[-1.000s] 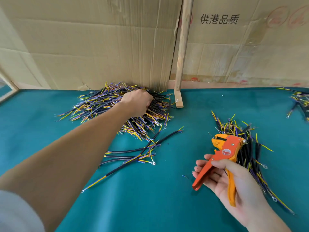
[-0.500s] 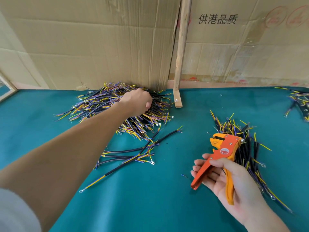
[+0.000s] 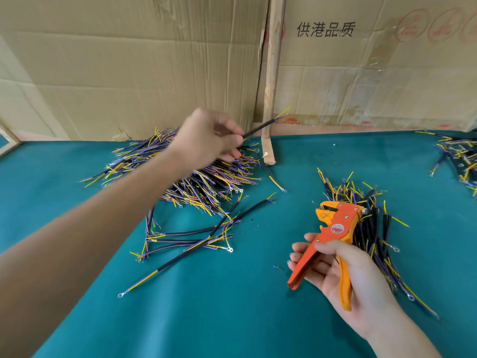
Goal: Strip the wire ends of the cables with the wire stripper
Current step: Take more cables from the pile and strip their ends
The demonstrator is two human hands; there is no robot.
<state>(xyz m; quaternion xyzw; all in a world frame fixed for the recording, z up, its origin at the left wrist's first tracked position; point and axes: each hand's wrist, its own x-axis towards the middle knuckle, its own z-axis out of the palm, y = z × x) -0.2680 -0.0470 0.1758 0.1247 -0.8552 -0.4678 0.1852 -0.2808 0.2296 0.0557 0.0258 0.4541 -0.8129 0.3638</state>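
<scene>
- Cable (image 3: 258, 129), a short black-sheathed one with thin yellow and purple wires coming out of its end, is in the air above the big heap of the same black, yellow and purple cables (image 3: 196, 174), pinched in the left hand (image 3: 206, 140).
- Left fingers (image 3: 236, 139) are curled and press on the black sheath; the free end points up and away from the heap, toward the upright wooden post (image 3: 271, 81).
- I judge it very light and quite stiff along the sheath, since it stays straight when held from one side; the thin coloured wires should bend easily.
- Best place to hold seems the black sheath close to the free end, so the wires do not swing when they enter the tool.
- Orange plastic wire stripper (image 3: 333, 236) is well to the right of the heap, above the green bench (image 3: 232, 306); the right hand (image 3: 343, 275) is wrapped around its handles, which stand apart.
- Small ring terminals on some ends may hook on other cables in the heap.
</scene>
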